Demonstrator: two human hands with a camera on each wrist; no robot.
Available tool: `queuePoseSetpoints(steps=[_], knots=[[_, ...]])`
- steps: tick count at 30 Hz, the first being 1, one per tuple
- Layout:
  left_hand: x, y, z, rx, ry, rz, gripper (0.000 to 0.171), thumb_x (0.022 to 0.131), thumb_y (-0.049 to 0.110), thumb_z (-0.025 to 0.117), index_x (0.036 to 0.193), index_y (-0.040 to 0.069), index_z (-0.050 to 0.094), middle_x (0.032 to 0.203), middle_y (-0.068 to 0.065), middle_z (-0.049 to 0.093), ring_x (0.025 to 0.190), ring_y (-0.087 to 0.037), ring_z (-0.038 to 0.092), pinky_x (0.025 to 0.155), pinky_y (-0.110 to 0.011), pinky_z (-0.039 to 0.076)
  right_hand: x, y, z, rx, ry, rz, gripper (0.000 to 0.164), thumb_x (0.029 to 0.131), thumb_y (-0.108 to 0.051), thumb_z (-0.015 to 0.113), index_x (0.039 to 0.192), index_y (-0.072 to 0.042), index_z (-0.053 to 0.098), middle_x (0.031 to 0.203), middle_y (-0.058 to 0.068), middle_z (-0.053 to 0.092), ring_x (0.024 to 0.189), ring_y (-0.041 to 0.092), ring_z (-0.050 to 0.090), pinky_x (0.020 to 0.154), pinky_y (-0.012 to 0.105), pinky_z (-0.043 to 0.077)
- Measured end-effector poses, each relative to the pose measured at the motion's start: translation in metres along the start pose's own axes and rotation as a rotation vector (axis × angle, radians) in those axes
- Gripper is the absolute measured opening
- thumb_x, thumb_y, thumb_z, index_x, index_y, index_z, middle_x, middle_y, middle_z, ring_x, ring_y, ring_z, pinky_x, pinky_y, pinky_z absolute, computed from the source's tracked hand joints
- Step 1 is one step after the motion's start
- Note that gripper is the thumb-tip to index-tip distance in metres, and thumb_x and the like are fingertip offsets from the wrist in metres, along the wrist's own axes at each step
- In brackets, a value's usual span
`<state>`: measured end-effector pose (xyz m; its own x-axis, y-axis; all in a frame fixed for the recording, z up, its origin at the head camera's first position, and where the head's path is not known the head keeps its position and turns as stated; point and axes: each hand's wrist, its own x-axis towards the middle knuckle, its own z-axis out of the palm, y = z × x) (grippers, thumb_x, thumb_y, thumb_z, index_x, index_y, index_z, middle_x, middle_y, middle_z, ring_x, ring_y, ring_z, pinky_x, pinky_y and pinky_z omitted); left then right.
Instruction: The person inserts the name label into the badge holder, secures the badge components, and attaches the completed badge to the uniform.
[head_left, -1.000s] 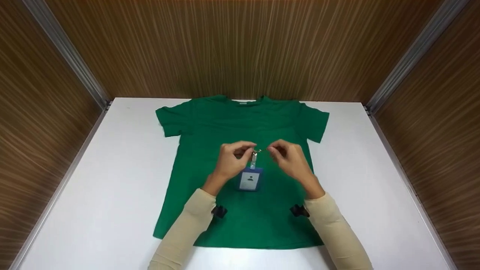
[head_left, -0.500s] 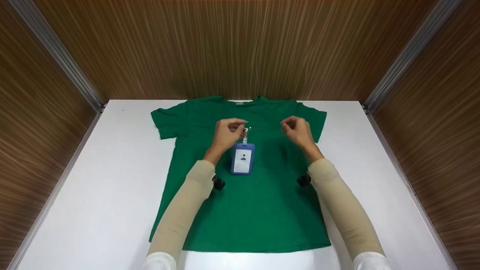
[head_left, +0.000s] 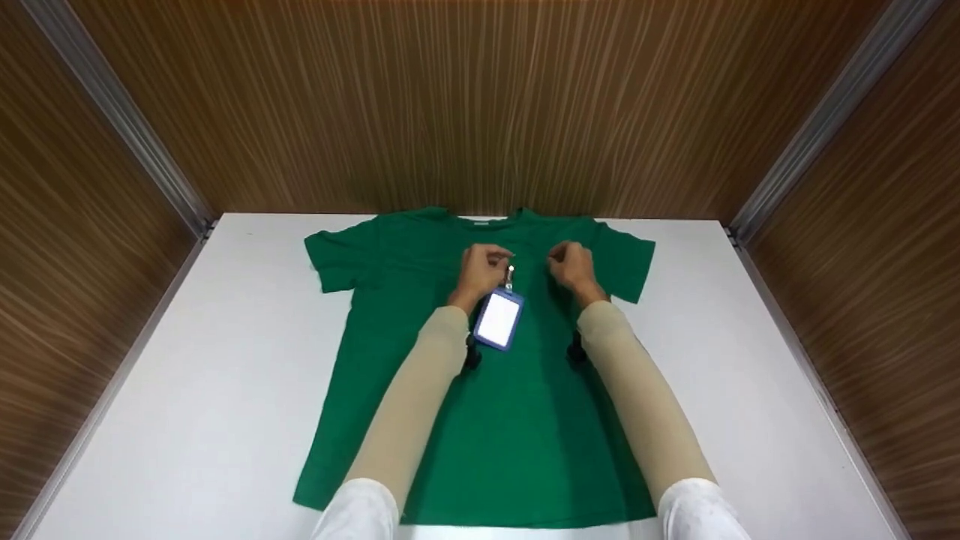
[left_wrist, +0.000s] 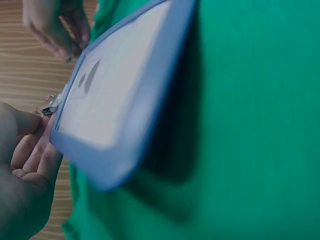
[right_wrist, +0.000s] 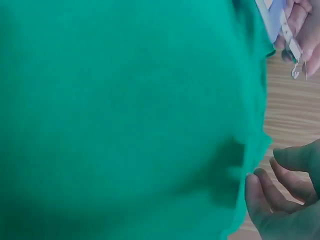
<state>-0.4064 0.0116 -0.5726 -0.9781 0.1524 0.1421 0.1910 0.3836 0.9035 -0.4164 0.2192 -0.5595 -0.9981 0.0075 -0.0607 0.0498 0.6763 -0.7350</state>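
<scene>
My left hand (head_left: 482, 271) pinches the metal pin clip (left_wrist: 51, 105) of a badge between thumb and fingers. From the clip hangs a blue-framed ID badge (head_left: 499, 321), tilted above the green T-shirt (head_left: 487, 435); its card (left_wrist: 117, 75) bears a dark figure icon. In the right wrist view a thin needle (right_wrist: 306, 71) stands out beside the small hooked catch (right_wrist: 295, 71). My right hand (head_left: 574, 268) hovers over the shirt's upper right chest. Its fingers (right_wrist: 265, 192) are loosely bent, with a gap to the thumb and nothing between them.
The T-shirt lies spread flat on a white table (head_left: 202, 375), collar toward the back. Wood-grain panels (head_left: 480, 97) enclose the back and both sides, with metal rails (head_left: 127, 112) at the corners. Each forearm carries a small black wrist camera (head_left: 472, 352).
The badge and both hands have moved up the shirt toward the collar. My right hand let go of the pin and swung right; in the last half second the hands have drawn closer together.
</scene>
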Motion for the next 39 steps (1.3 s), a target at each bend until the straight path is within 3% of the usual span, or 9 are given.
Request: queuePoseSetpoints(steps=[7, 15, 19, 22, 26, 30, 35, 37, 39], knots=[[0.004, 0.002, 0.022, 0.023, 0.017, -0.073, 0.018, 0.102, 0.008, 0.062, 0.114, 0.006, 0.075, 0.115, -0.011, 0.077, 0.105, -0.02, 0.072, 0.093, -0.037, 0.058, 0.007, 0.001, 0.012, -0.055, 0.034, 0.041, 0.038, 0.103, -0.012, 0.058, 0.136, 0.005, 0.058, 0.141, 0.025, 0.059, 0.134, 0.038, 0.056, 0.115, 0.053, 0.044], [0.005, 0.004, 0.036, 0.043, 0.037, -0.126, 0.015, 0.102, 0.012, 0.063, 0.107, 0.005, 0.075, 0.107, -0.011, 0.079, 0.099, -0.02, 0.073, 0.089, -0.035, 0.058, 0.007, -0.003, 0.011, -0.11, 0.038, 0.071, 0.037, 0.103, -0.013, 0.06, 0.134, 0.007, 0.06, 0.139, 0.026, 0.061, 0.13, 0.039, 0.059, 0.112, 0.054, 0.047], [0.006, 0.006, 0.04, 0.059, 0.049, -0.144, 0.016, 0.102, 0.013, 0.064, 0.107, 0.005, 0.076, 0.107, -0.01, 0.079, 0.101, -0.019, 0.073, 0.091, -0.035, 0.059, 0.008, -0.002, 0.011, -0.153, 0.053, 0.061, 0.027, 0.103, -0.01, 0.058, 0.121, 0.006, 0.069, 0.126, 0.024, 0.07, 0.115, 0.035, 0.067, 0.103, 0.051, 0.054], [0.006, 0.006, 0.042, 0.066, 0.053, -0.154, 0.016, 0.102, 0.013, 0.064, 0.107, 0.005, 0.077, 0.107, -0.01, 0.079, 0.102, -0.019, 0.073, 0.091, -0.035, 0.059, 0.007, -0.001, 0.011, -0.161, 0.06, 0.067, 0.022, 0.102, -0.009, 0.056, 0.104, 0.002, 0.073, 0.104, 0.018, 0.073, 0.094, 0.028, 0.067, 0.087, 0.045, 0.057], [0.006, 0.007, 0.044, 0.063, 0.06, -0.157, 0.017, 0.102, 0.013, 0.063, 0.106, 0.004, 0.077, 0.108, -0.011, 0.079, 0.103, -0.02, 0.074, 0.091, -0.036, 0.059, 0.008, -0.002, 0.011, -0.152, 0.044, 0.091, 0.027, 0.101, -0.009, 0.054, 0.076, -0.007, 0.064, 0.072, 0.006, 0.058, 0.069, 0.02, 0.055, 0.064, 0.034, 0.047], [0.006, 0.007, 0.045, 0.071, 0.066, -0.164, 0.017, 0.102, 0.014, 0.064, 0.105, 0.004, 0.077, 0.109, -0.011, 0.078, 0.103, -0.02, 0.074, 0.093, -0.037, 0.059, 0.011, -0.003, 0.009, -0.149, -0.008, 0.13, 0.038, 0.101, -0.008, 0.054, 0.064, -0.015, 0.047, 0.06, -0.001, 0.04, 0.056, 0.015, 0.044, 0.052, 0.029, 0.036], [0.007, 0.009, 0.045, 0.088, 0.06, -0.171, 0.016, 0.102, 0.014, 0.064, 0.105, 0.004, 0.076, 0.105, -0.01, 0.079, 0.098, -0.019, 0.073, 0.089, -0.036, 0.059, 0.013, -0.007, 0.007, -0.126, -0.023, 0.149, 0.035, 0.102, -0.007, 0.051, 0.067, -0.014, 0.048, 0.062, 0.001, 0.043, 0.057, 0.017, 0.046, 0.052, 0.029, 0.038], [0.008, 0.011, 0.044, 0.1, 0.061, -0.171, 0.015, 0.101, 0.013, 0.064, 0.105, 0.004, 0.076, 0.103, -0.01, 0.079, 0.096, -0.019, 0.073, 0.087, -0.036, 0.059, 0.012, -0.008, 0.005, -0.108, -0.015, 0.145, 0.027, 0.103, -0.007, 0.05, 0.077, -0.009, 0.058, 0.072, 0.005, 0.052, 0.068, 0.02, 0.054, 0.062, 0.032, 0.046], [0.011, 0.012, 0.044, 0.12, 0.066, -0.174, 0.015, 0.101, 0.013, 0.064, 0.104, 0.004, 0.075, 0.102, -0.01, 0.078, 0.095, -0.018, 0.072, 0.086, -0.035, 0.059, 0.011, -0.009, 0.004, -0.095, -0.015, 0.146, 0.02, 0.105, -0.009, 0.049, 0.096, -0.004, 0.066, 0.092, 0.012, 0.065, 0.086, 0.025, 0.062, 0.08, 0.038, 0.056]])
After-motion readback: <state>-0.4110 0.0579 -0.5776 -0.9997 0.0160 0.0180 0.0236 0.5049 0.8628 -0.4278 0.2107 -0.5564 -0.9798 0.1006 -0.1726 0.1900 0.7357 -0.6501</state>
